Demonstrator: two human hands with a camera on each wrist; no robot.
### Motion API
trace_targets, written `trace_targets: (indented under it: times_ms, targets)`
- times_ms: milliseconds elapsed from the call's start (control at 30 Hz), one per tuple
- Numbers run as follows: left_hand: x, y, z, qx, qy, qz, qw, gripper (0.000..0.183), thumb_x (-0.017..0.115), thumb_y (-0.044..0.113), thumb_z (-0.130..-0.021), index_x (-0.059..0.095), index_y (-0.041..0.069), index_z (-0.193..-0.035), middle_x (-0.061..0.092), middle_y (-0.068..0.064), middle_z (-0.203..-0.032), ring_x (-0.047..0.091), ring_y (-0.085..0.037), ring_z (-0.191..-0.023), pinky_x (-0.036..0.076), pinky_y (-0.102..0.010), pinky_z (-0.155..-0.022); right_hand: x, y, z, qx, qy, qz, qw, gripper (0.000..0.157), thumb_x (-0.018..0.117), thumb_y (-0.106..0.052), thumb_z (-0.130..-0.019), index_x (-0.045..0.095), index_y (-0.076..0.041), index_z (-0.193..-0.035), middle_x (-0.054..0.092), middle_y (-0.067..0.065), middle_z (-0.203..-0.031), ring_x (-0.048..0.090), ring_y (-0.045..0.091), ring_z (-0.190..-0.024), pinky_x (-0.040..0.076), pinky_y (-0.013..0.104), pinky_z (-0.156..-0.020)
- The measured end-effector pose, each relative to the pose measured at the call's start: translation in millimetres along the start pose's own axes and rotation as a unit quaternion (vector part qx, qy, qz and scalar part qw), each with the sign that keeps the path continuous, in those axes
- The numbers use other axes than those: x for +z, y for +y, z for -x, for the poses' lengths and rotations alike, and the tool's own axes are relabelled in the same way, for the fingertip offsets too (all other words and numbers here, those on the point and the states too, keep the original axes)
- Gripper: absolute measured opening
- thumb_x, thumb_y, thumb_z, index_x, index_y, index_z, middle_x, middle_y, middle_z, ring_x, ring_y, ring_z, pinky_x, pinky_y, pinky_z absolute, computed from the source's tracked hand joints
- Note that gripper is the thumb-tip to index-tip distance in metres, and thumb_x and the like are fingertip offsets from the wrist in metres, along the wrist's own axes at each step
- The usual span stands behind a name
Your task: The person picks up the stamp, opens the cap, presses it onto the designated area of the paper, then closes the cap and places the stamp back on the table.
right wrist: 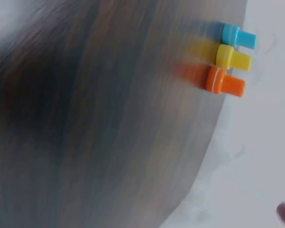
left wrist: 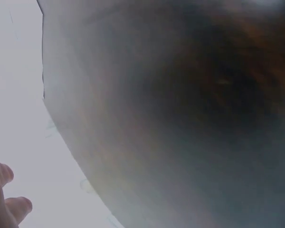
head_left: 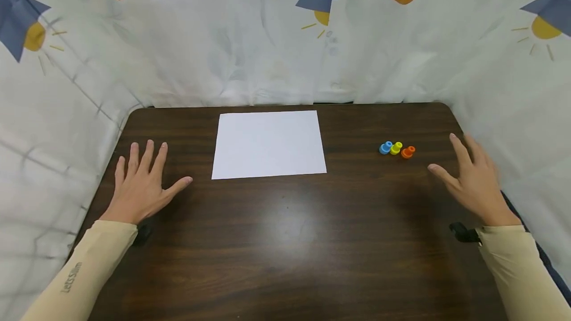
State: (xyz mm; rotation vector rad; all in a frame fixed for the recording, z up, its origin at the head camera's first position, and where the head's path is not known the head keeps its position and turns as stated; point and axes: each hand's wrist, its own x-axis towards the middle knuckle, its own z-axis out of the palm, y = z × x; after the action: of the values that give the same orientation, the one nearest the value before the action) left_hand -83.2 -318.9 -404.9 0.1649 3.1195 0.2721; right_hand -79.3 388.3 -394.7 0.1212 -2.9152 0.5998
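The left hand [head_left: 140, 189] and right hand [head_left: 477, 182] are showing outspread fingers, while three small pegs [head_left: 395, 148] are standing near the right one (wrist views are cropping both to fingertips [left wrist: 21, 205]).

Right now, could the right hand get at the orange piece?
Probably yes: the right hand holds nothing, and in the head view nothing stands between it and the orange piece, the nearest of the three.
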Motion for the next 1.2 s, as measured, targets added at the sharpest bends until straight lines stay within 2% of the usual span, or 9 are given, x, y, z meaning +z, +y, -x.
trace_targets:
  times_ms: [167,367,467,533,633,767,867,1067,1200]
  targets:
    - [2.8,9.0,-12.2,0.009,0.005,0.008,0.9999,0.106,0.051,0.074,-0.095,0.000,0.017,-0.168,-0.001,-0.023,-0.174,-0.013,-0.048,-0.161,-0.006,-0.074,-0.126,9.5,-14,-10,0.003,0.038,-0.056,0.998,0.093,0.075,-0.039,-0.095,0.022,-0.012,-0.166,0.019,0.030,-0.169,0.023,0.061,-0.150,0.022,0.083,-0.114]
    - [8.8,17.9,-23.4,0.010,-0.002,0.014,0.9999,0.108,0.052,0.076,-0.093,0.001,0.016,-0.168,0.001,-0.023,-0.175,-0.010,-0.048,-0.161,-0.004,-0.074,-0.126,27.8,-35,-23,0.009,0.087,-0.099,0.991,0.091,0.084,-0.028,-0.089,0.033,-0.017,-0.163,0.039,0.028,-0.157,0.056,0.053,-0.122,0.047,0.071,-0.095]
    - [13.2,21.7,-29.3,0.010,-0.007,0.020,0.9997,0.110,0.052,0.077,-0.093,0.002,0.016,-0.168,0.003,-0.024,-0.174,-0.008,-0.049,-0.161,-0.003,-0.074,-0.126,33.5,-42,-29,0.011,0.107,-0.114,0.988,0.090,0.087,-0.023,-0.085,0.038,-0.019,-0.161,0.047,0.027,-0.150,0.060,0.050,-0.120,0.050,0.064,-0.099]
    - [14.8,22.7,-32.4,0.008,-0.008,0.025,0.9996,0.110,0.052,0.077,-0.092,0.001,0.016,-0.168,0.003,-0.024,-0.174,-0.008,-0.048,-0.161,-0.004,-0.074,-0.125,37.1,-46,-34,0.009,0.119,-0.117,0.986,0.090,0.089,-0.021,-0.083,0.042,-0.019,-0.159,0.053,0.026,-0.146,0.062,0.048,-0.120,0.052,0.054,-0.104]
    - [15.2,22.0,-37.7,-0.003,-0.003,0.040,0.9992,0.110,0.051,0.077,-0.093,-0.002,0.016,-0.168,-0.002,-0.022,-0.175,-0.011,-0.048,-0.161,-0.006,-0.075,-0.124,44.3,-51,-40,0.000,0.137,-0.134,0.981,0.085,0.090,-0.015,-0.081,0.049,-0.018,-0.155,0.059,0.024,-0.140,0.064,0.044,-0.119,0.053,0.022,-0.107]
    - [16.9,24.5,-46.2,-0.014,0.003,0.060,0.9981,0.111,0.049,0.078,-0.094,-0.006,0.015,-0.167,-0.008,-0.020,-0.175,-0.015,-0.047,-0.161,-0.008,-0.077,-0.123,55.0,-55,-47,-0.002,0.153,-0.177,0.972,0.078,0.090,-0.007,-0.079,0.057,-0.018,-0.149,0.064,0.020,-0.133,0.066,0.012,-0.118,0.041,-0.002,-0.099]
    - [22.7,29.9,-51.2,-0.012,0.000,0.062,0.9980,0.112,0.049,0.079,-0.093,-0.005,0.015,-0.167,-0.006,-0.020,-0.175,-0.014,-0.046,-0.161,-0.007,-0.077,-0.123,62.9,-57,-51,0.001,0.149,-0.194,0.970,0.073,0.088,-0.006,-0.080,0.060,-0.019,-0.146,0.067,0.018,-0.131,0.064,-0.003,-0.111,0.044,-0.001,-0.098]
    - [33.4,41.4,-59.3,-0.002,-0.008,0.062,0.9981,0.113,0.048,0.081,-0.092,-0.003,0.014,-0.168,0.000,-0.022,-0.175,-0.010,-0.045,-0.162,-0.005,-0.075,-0.124,73.4,-61,-58,-0.007,0.127,-0.181,0.975,0.066,0.085,-0.008,-0.085,0.060,-0.015,-0.145,0.067,0.018,-0.134,0.068,0.036,-0.116,0.040,-0.004,-0.097]
    - [35.7,47.6,-64.4,0.010,-0.008,0.053,0.9985,0.113,0.049,0.081,-0.091,0.000,0.013,-0.168,0.004,-0.022,-0.175,-0.005,-0.046,-0.163,-0.003,-0.074,-0.125,77.7,-60,-62,-0.011,0.118,-0.169,0.978,0.064,0.084,-0.007,-0.085,0.061,-0.011,-0.144,0.068,0.018,-0.134,0.069,0.038,-0.117,0.038,-0.005,-0.096]
